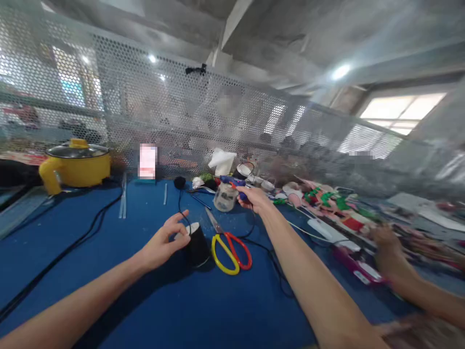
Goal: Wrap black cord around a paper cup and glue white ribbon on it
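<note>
My right hand (253, 199) grips a blue hot glue gun (232, 181) with a red trigger, just above a clear jar (224, 198). My left hand (169, 242) has thumb and forefinger brought together at a black cord (180, 201), close against the white end of a black-covered cylinder (198, 248). That cylinder lies tilted on the blue table. The cord runs back to a small black ball of yarn (179, 182). Scissors (228, 247) with one yellow and one red handle rest right of the cylinder, blades pointing away from me.
A yellow electric pot (80, 165) stands at the back left, near a propped phone (147, 162). Clear glue sticks (123, 196) lie nearby. On the right are a power strip (329, 230), a pink-purple box (358, 269) and another person's arm (403, 276). Perforated mesh (174, 106) rises behind.
</note>
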A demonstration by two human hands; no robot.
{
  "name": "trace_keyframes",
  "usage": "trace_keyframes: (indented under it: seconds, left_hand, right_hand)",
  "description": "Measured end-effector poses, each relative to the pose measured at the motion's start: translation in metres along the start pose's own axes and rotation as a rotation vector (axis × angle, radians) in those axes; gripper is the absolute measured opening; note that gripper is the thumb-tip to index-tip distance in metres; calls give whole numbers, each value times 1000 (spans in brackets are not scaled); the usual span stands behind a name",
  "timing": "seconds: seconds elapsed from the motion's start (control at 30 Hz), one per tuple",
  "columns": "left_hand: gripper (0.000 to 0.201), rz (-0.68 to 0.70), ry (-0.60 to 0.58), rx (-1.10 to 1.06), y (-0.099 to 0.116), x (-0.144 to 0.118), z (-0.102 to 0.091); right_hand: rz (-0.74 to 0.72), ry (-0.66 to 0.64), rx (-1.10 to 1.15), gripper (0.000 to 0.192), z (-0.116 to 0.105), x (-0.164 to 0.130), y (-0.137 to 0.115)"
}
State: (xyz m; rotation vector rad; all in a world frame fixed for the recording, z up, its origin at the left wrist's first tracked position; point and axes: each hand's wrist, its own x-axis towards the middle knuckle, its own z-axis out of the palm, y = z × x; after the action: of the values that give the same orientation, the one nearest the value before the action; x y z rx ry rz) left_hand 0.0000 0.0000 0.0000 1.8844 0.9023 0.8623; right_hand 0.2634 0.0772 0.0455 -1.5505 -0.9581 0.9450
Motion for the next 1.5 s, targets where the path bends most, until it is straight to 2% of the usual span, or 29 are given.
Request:
trace_keyframes:
  seconds: [0.17, 0.3, 0.37, 0.47, 0.53, 0.63, 0.73, 0.83, 1.0, 1.13, 1.33, 1.5]
  left_hand:
    - [30, -9, -1, -13, 0, 1, 2]
    - [30, 9, -5, -15, -1, 1, 2]
    - [30, 14, -1, -18, -2, 1, 1]
    - [31, 11, 9, -23, -3, 2, 1]
    - [31, 6, 14, -23, -4, 2, 0]
    - [31, 3, 31, -30, -4, 2, -2]
    - [31, 5, 60, -39, -5, 2, -3]
    - [30, 5, 72, -27, -6, 1, -3]
    - [31, -7, 88, -23, -6, 1, -3]
    - [31, -29, 90, -24, -4, 1, -3]
    - [29, -25, 78, -3, -3, 1, -2]
    - [30, -24, 80, 5, -4, 0, -2]
  right_hand:
    - [-107, 39, 55, 23, 6, -12, 1]
    - [-261, 26, 170, 13, 4, -41, -4]
    - [-277, -64, 195, 19, 2, -60, -2]
    - [-200, -344, 151, 20, 0, -87, 7]
    - [-185, -418, 111, 18, 0, -101, 15]
    - [-213, -405, -27, 18, 3, -117, 24]
    - [-240, -399, -179, 28, 6, -129, 27]
    - [-245, -391, -278, 25, 8, -138, 26]
    - [-438, -304, -447, 28, 10, -146, 30]
    - [-574, -257, -532, 25, 10, -147, 35]
    - [-686, -209, -619, 25, 12, -147, 37]
    - [-706, -185, -624, 25, 12, -147, 37]
